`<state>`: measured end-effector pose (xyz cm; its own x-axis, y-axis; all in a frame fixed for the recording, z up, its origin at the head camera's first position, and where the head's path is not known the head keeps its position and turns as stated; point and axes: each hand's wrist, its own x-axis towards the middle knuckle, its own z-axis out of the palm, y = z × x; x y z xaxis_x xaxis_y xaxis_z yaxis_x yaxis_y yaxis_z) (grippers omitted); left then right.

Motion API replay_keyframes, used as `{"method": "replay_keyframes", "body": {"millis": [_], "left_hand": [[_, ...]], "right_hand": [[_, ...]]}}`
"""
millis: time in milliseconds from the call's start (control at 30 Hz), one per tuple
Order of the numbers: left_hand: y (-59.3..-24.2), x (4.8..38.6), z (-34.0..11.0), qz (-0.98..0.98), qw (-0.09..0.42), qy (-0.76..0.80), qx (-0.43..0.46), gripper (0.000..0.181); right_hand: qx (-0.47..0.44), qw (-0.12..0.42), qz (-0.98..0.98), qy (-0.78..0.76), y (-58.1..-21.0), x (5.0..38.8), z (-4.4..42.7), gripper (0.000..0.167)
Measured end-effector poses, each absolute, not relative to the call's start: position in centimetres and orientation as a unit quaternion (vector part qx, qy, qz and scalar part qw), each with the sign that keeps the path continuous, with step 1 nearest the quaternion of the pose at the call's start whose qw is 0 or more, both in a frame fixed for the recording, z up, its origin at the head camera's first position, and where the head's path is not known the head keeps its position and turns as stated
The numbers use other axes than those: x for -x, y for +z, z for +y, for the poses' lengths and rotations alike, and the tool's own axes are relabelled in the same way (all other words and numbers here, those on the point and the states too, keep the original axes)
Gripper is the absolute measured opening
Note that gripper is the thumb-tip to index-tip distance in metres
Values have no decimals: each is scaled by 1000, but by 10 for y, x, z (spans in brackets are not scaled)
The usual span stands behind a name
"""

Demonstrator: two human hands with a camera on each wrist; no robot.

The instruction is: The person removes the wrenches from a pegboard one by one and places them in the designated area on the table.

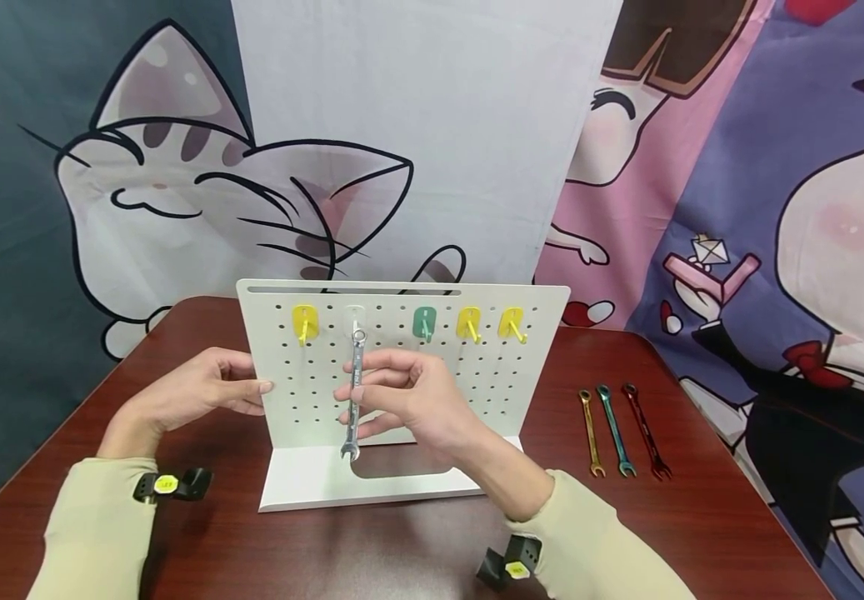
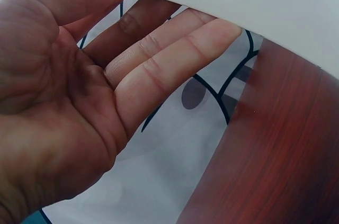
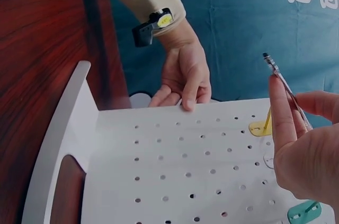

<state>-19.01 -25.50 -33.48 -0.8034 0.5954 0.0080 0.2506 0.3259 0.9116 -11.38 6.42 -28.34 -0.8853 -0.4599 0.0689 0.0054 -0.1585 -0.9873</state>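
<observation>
A white pegboard (image 1: 261,333) stands upright on its own base. Its left edge is pinched by my left hand (image 1: 190,390), thumb in front and fingers behind; the left wrist view shows those fingers (image 2: 159,73) reaching behind the board. My right hand (image 1: 427,402) holds a silver combination wrench (image 1: 357,367) between thumb and fingers. The wrench hangs nearly vertical, ring end up and open end down. That ring end is in front of a clear whitish hook (image 1: 354,314); whether it is around the hook I cannot tell.
Other hooks line the board's top: a yellow hook (image 1: 305,323) at left, a green hook (image 1: 424,322), and two yellow hooks at right. On the brown table (image 1: 551,517), right of the board, lie a gold wrench (image 1: 592,433), a teal wrench (image 1: 614,427) and a dark red wrench (image 1: 645,429).
</observation>
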Motion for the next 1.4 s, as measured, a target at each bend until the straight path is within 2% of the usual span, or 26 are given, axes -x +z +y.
{"method": "replay_keyframes", "body": {"millis": [667,1400], "left_hand": [[-336,190,-256,801,165,510,-269,40],[-336,190,-256,799,168,511,-268,42]], "right_hand": [[145,118,654,-733,-308,116,114,45],[119,110,678,-717,-324,115,146,50]]}}
